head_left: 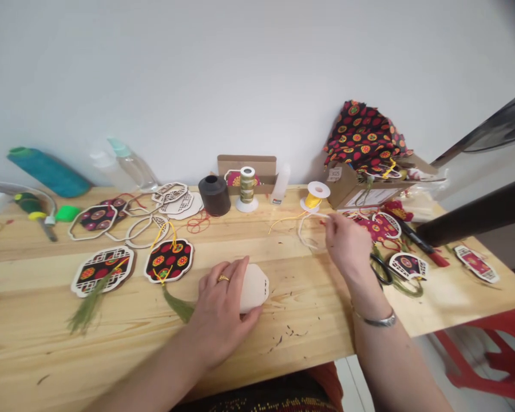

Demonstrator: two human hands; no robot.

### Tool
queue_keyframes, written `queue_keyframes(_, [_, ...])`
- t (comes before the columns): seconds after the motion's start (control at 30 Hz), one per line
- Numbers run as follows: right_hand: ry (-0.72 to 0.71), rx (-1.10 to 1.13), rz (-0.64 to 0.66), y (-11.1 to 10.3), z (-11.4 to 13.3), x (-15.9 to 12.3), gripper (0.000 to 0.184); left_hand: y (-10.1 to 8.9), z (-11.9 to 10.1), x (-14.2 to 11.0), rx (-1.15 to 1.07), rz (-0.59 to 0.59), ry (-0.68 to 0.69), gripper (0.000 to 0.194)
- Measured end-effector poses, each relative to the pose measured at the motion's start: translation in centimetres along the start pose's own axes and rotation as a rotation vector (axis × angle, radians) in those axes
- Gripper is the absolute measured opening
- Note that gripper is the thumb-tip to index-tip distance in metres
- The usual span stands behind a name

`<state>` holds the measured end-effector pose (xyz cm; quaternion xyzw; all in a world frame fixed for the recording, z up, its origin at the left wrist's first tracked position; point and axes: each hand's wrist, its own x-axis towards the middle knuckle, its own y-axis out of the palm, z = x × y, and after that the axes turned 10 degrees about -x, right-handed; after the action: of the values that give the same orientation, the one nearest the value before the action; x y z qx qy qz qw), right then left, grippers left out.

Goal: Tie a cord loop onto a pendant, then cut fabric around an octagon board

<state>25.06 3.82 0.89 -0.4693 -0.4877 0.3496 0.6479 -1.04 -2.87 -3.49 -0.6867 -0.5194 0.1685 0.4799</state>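
My left hand [222, 300] is closed around the edges of a pale scalloped plaque [254, 289] that lies on or just above the table, its thumb at the lower edge. Small dark marks show along the plaque's right side. My right hand [347, 243] pinches a thin white frame [301, 230] whose right part is hidden by the fingers. A spool of yellow cord [313, 199] stands just behind that frame. To the left lie two patterned fabric pendants: one with a yellow cord [170, 260] and one with a lattice frame [103, 272], each with a green tassel.
Along the wall stand a black cone [214, 195], a gold thread spool [248, 189] and a white bottle [281, 184]. A cardboard box [360, 191] holds patterned cloth [363, 134]. Black-handled scissors [381, 270] lie by my right wrist. A black pole [476, 212] crosses the right side.
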Motion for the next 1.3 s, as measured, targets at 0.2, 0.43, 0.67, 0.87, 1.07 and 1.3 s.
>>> queue_keyframes(0.2, [-0.072,0.594,-0.006,0.7,0.7,-0.7,0.03,-0.4,-0.1,-0.2,0.004,-0.025,-0.007,0.078])
queue_keyframes(0.43, [-0.266,0.667,0.375,0.9,0.7,-0.7,0.028,-2.2,-0.4,0.1,0.022,-0.176,0.007,0.063])
queue_keyframes(0.67, [-0.554,0.834,0.631,-0.4,0.8,-0.8,0.02,-3.7,0.6,-1.6,0.193,-0.226,0.068,0.051])
queue_keyframes(0.87, [-0.476,0.552,0.604,-0.5,-0.1,-0.5,0.022,-3.2,0.8,-2.6,0.234,-0.238,0.06,0.047])
queue_keyframes(1.07, [-0.214,0.555,0.39,-1.2,-1.4,-0.6,0.032,-2.8,0.5,-2.4,0.292,-0.196,0.045,0.056])
queue_keyframes(1.3, [-0.449,0.738,0.698,-0.2,-0.1,-1.1,0.027,-1.8,0.2,-1.6,0.249,-0.16,0.104,0.061])
